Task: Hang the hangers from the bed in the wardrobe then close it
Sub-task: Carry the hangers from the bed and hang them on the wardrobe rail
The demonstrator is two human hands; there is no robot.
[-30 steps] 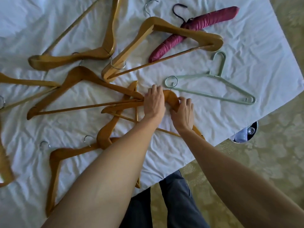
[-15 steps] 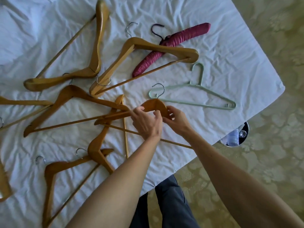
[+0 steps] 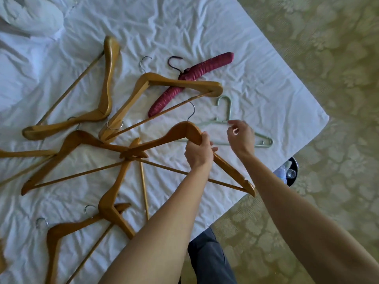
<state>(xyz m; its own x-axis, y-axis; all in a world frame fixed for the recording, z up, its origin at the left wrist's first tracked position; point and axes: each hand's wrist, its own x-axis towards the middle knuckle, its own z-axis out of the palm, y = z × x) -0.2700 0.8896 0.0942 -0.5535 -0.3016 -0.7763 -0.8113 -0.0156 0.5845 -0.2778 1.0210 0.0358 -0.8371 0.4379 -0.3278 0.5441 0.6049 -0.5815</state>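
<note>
Hanger: wooden hanger (image 3: 184, 131) gripped by left hand (image 3: 198, 154), long axis slanting right-down over bed (image 3: 266, 83).
Right hand (image 3: 241, 138): fingers loosely spread, nearest green hanger (image 3: 264, 140).

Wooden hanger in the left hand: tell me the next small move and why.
Probably take the green hanger with the right hand. The left hand already grips the wooden hanger by its shoulder, raised off the bed, while the right hand hovers open and empty directly over the green one, the nearest hanger lying free.
</note>
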